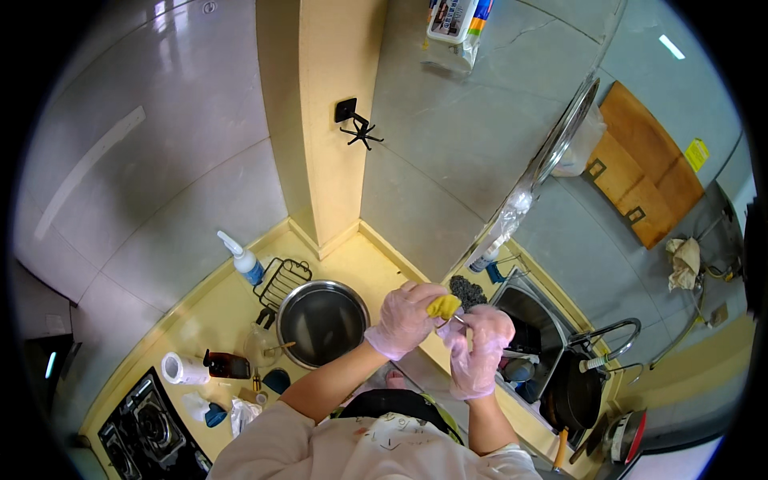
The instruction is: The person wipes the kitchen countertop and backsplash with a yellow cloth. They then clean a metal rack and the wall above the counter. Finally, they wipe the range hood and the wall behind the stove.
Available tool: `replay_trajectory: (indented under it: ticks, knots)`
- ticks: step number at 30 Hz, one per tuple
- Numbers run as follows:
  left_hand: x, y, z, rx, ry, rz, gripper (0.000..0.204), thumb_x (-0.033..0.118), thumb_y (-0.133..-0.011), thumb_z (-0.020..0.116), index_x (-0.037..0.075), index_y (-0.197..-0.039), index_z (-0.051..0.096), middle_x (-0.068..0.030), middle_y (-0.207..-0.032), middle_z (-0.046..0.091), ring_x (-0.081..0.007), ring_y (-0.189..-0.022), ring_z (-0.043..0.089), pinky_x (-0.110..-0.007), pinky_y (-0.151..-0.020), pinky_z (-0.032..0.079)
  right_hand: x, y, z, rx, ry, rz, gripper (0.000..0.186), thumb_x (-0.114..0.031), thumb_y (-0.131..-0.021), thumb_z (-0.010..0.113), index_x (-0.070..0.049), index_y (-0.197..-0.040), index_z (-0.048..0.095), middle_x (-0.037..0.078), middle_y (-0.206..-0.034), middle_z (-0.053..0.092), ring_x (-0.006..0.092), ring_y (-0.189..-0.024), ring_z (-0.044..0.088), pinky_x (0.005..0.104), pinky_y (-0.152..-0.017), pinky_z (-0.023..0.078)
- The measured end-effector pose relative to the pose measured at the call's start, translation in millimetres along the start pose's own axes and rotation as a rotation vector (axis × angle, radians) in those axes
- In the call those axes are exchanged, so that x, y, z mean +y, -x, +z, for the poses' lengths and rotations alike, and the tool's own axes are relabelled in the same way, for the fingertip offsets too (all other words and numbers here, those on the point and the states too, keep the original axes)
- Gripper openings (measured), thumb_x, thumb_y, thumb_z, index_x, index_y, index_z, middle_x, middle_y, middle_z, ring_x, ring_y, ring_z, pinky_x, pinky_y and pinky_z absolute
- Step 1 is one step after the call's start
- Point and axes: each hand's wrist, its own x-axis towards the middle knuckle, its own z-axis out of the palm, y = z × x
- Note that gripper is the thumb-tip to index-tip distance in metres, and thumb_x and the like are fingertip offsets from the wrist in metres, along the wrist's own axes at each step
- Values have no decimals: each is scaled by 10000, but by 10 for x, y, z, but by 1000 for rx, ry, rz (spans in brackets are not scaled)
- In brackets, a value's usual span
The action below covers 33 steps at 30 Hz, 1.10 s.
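Observation:
In the head view both hands wear translucent pinkish gloves and meet above the counter between the steel bowl and the sink. My left hand (404, 320) is closed on a small crumpled yellow piece (442, 306); what it is I cannot make out clearly. My right hand (480, 348) is closed just beside it on a thin metal utensil (457, 319), which reaches toward the yellow piece. A steel bowl (322, 324) with a dark inside sits left of my hands, and a grey scouring pad (466, 290) lies behind them.
A spray bottle (248, 264) and wire rack (286, 280) are at the back left; a black gas hob (140, 424), paper roll (178, 368) and amber bottle (226, 366) at lower left. A sink (544, 320) with tap (620, 328) and dark pan (580, 396) is right. A wall hook (356, 128) is ahead.

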Motion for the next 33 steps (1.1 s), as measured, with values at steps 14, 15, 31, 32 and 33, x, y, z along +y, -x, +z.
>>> replay_trajectory:
  ticks: [14,15,31,32,33]
  knots:
    - [-232,-62,327,124,-398,-58,299,31,-625,605,132,-905,631,21,-947,613,-217,-748,548,-357,-640,472,542,-46,-220,192,-1144,275,316,-245,-903,509,-50,-668,427,6,-567,408,96,-448,349,237,-426,265]
    - [-162,-100,394,125,-391,-22,295,37,-622,612,134,-900,633,22,-939,613,-213,-745,549,-354,-638,472,685,24,-14,81,-1145,269,301,-240,-905,508,-41,-687,450,15,-585,440,97,-471,378,228,-431,288]
    - [218,-474,369,-260,-283,-12,189,233,-728,612,112,-872,634,-10,-933,602,-228,-829,570,-356,-687,484,1201,-180,80,-114,-1045,69,315,-263,-894,536,-65,-663,451,14,-573,434,114,-455,361,249,-439,290]
    - [118,-455,310,-393,-259,4,209,262,-752,604,101,-881,632,-28,-948,601,-245,-865,569,-365,-717,482,1220,-271,20,-108,-1015,-101,280,-239,-880,546,-74,-678,446,9,-566,436,102,-442,337,248,-435,273]
    - [3,-438,245,-522,-229,19,236,292,-776,595,89,-891,630,-47,-962,600,-262,-901,567,-373,-746,481,1265,-359,-101,-100,-1037,-179,250,-224,-870,555,-79,-698,446,0,-560,433,91,-431,329,242,-427,260]
